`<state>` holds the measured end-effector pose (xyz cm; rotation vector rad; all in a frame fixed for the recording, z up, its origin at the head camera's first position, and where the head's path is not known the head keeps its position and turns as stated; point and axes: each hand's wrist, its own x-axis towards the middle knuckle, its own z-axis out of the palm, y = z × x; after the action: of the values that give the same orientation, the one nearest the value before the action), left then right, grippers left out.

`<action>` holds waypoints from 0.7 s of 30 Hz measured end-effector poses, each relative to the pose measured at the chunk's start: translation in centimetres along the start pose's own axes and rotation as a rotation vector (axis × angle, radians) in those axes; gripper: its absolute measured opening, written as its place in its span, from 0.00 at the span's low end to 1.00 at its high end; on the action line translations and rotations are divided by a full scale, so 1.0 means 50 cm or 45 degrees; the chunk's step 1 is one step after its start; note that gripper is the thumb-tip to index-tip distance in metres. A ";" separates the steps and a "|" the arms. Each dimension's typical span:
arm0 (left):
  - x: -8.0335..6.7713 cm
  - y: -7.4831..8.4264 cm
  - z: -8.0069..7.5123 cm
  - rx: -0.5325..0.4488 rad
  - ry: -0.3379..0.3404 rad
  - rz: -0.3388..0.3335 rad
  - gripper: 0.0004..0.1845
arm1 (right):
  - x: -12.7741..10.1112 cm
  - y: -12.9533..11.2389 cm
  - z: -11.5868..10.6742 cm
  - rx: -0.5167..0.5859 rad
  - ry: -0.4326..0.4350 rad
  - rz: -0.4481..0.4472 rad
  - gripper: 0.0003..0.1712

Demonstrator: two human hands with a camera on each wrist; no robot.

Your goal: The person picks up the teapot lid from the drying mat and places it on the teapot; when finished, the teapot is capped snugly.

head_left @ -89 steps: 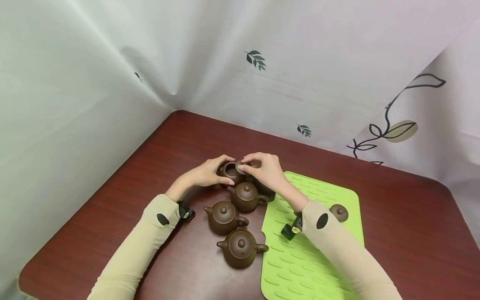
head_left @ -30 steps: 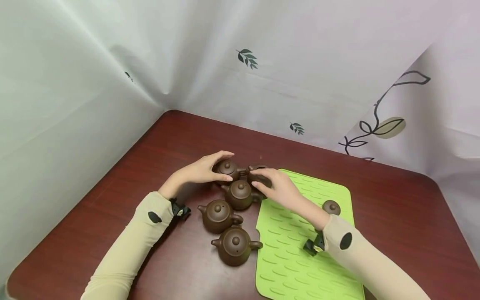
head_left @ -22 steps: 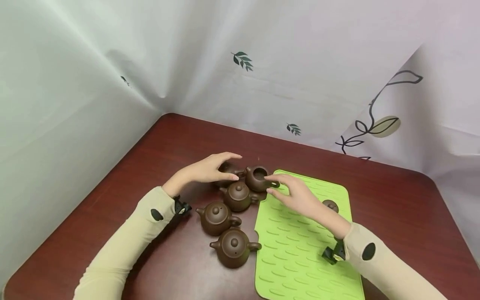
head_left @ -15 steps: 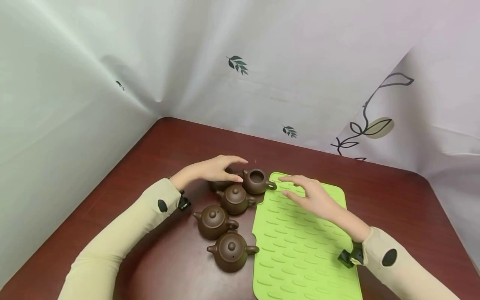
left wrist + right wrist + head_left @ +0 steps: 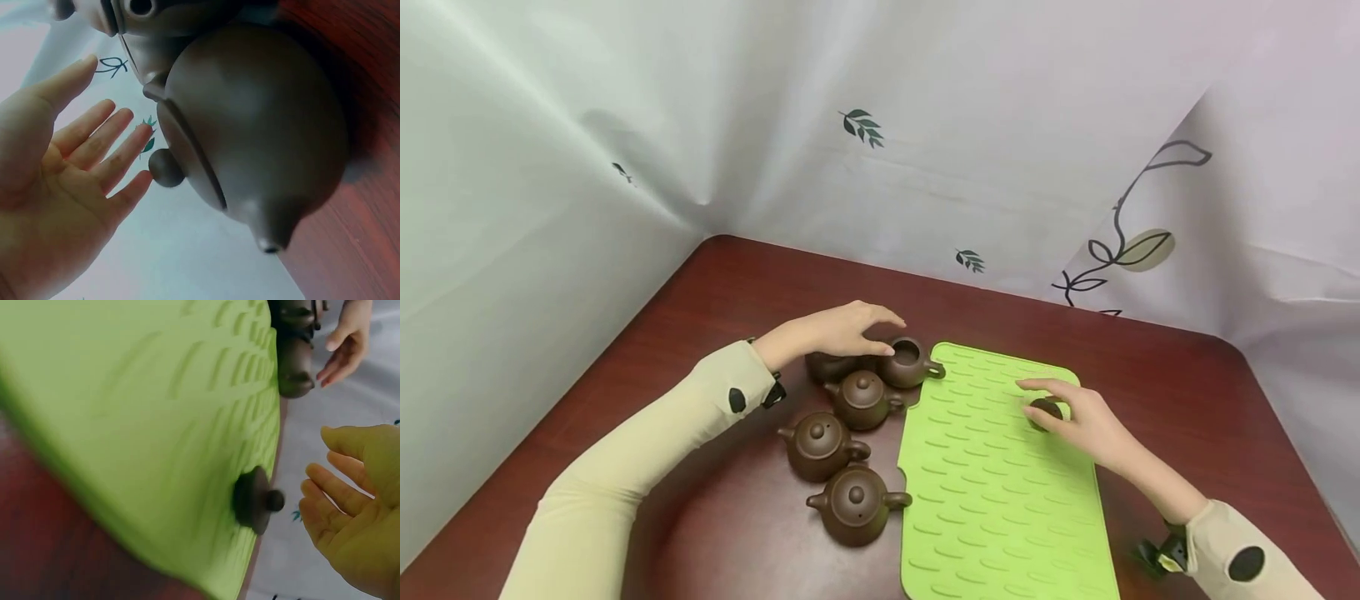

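Several small brown clay teapots stand in a cluster on the dark red table (image 5: pixel 715 275). Three lidded ones (image 5: pixel 859 398) (image 5: pixel 816 446) (image 5: pixel 853 504) line up along the left edge of the green mat (image 5: pixel 1000 492). A lidless teapot (image 5: pixel 907 363) sits at the mat's far corner. My left hand (image 5: pixel 887 335) hovers with straight fingers over the back lidded teapot (image 5: pixel 826 367). In the left wrist view that hand (image 5: pixel 115 100) is spread beside the teapot's knob (image 5: pixel 165 167). A loose lid (image 5: pixel 1045 410) lies on the mat. My right hand (image 5: pixel 1043 398) reaches over it, and its fingers (image 5: pixel 325 500) stand apart from the lid (image 5: pixel 253 500).
White curtain walls printed with leaves (image 5: pixel 861 127) close in the table at the back and left. The table's right edge (image 5: pixel 1285 433) lies beyond the mat. The near half of the mat carries nothing.
My right hand left the lidless teapot and moved right across the mat to the loose lid. The left hand stayed over the back teapot, which got its lid earlier.
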<state>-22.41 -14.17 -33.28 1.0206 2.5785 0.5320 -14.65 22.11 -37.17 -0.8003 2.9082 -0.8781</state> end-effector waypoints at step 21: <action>0.044 0.013 0.019 0.067 -0.248 -0.080 0.36 | -0.032 0.067 0.007 -0.144 0.167 -0.013 0.16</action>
<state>-23.17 -11.97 -34.16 0.9538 2.4542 0.3328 -14.79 25.07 -39.43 -0.7937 3.0951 -0.8028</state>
